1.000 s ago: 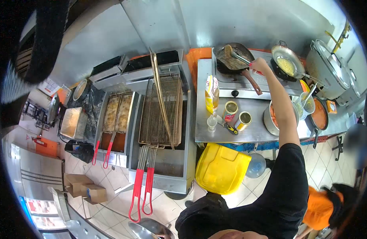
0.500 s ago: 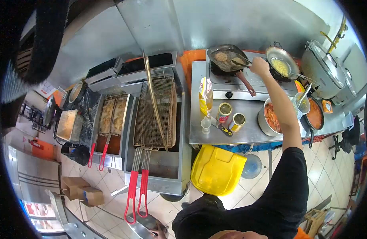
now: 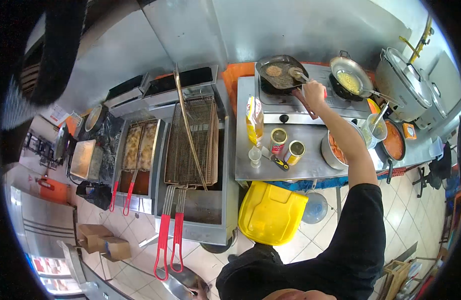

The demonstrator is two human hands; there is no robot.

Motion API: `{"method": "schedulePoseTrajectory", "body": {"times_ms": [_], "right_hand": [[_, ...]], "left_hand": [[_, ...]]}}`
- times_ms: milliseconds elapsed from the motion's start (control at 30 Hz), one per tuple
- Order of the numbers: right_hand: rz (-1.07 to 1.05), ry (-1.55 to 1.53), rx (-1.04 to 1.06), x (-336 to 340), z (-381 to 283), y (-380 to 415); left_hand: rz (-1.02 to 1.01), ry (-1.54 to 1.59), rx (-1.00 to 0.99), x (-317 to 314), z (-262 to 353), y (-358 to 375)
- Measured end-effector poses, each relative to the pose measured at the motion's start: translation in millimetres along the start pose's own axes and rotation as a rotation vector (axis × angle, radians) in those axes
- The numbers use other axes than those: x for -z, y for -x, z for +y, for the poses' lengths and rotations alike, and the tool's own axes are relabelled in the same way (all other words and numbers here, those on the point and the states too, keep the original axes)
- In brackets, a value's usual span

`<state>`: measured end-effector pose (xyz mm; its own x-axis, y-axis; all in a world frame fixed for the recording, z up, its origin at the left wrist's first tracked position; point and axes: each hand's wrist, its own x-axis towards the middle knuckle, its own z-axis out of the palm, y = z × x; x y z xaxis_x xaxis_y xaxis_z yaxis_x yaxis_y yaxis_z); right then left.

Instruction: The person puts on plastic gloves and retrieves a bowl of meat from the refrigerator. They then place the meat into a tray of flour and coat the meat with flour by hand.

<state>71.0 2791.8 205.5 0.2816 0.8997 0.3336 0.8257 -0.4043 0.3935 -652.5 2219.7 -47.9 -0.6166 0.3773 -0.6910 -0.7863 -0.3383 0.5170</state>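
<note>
Lowered since, one patty [image 3: 294,73] lies beyond right hand [image 3: 315,92] gripping spatula [image 3: 302,76]; left hand [image 3: 201,291] holds bowl [image 3: 182,280].

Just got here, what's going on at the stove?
Someone's right hand holds a metal utensil at one of two round patties in a dark grill pan. The left hand is at a metal bowl at the bottom edge; its grip is unclear. A second pan, with yellow food, sits on the stove beside the grill pan.
</note>
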Motion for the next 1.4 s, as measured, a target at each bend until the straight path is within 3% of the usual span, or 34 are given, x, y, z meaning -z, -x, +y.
{"method": "schedulePoseTrajectory", "body": {"times_ms": [67,100,200,300,400,533,633,767,900,1000,1100,1200,1233,1400], "right_hand": [[0.019,0.066,0.050,-33,11,-14],[-0.026,0.019,0.020,-29,16,-17],[0.130,-0.205,0.120,-57,38,-29],[0.125,-0.336,-0.020,-54,50,-31],[-0.354,-0.829,-0.265,-27,59,-34],[-0.695,-1.468,-0.500,-71,62,-53],[-0.795,-1.419,-0.512,-73,54,-62],[-0.475,-1.063,-0.449,-28,52,-55],[-0.352,-0.721,-0.309,14,58,-54],[-0.225,-0.641,-0.304,-11,49,-64],[-0.356,-0.738,-0.327,-18,34,-62],[-0.095,-0.678,-0.247,-59,17,-54],[-0.264,-0.721,-0.307,-30,14,-45],[-0.304,-0.654,-0.234,15,24,-31]], "left_hand": [[0.005,0.010,-0.007,2,-1,1],[0.007,0.019,-0.006,3,-2,2],[0.020,0.039,-0.012,8,-2,6],[0.029,0.049,-0.022,12,1,8],[0.041,0.064,-0.026,17,3,11],[0.044,0.079,-0.037,18,3,10],[0.041,0.097,-0.042,18,7,7],[0.039,0.124,-0.044,18,13,3],[0.037,0.149,-0.033,20,17,-4],[0.039,0.174,-0.036,21,20,-6],[0.041,0.212,-0.044,23,18,-7],[0.043,0.245,-0.046,25,18,-6],[0.043,0.251,-0.049,26,20,-7],[0.056,0.256,-0.043,36,28,-2]]}}
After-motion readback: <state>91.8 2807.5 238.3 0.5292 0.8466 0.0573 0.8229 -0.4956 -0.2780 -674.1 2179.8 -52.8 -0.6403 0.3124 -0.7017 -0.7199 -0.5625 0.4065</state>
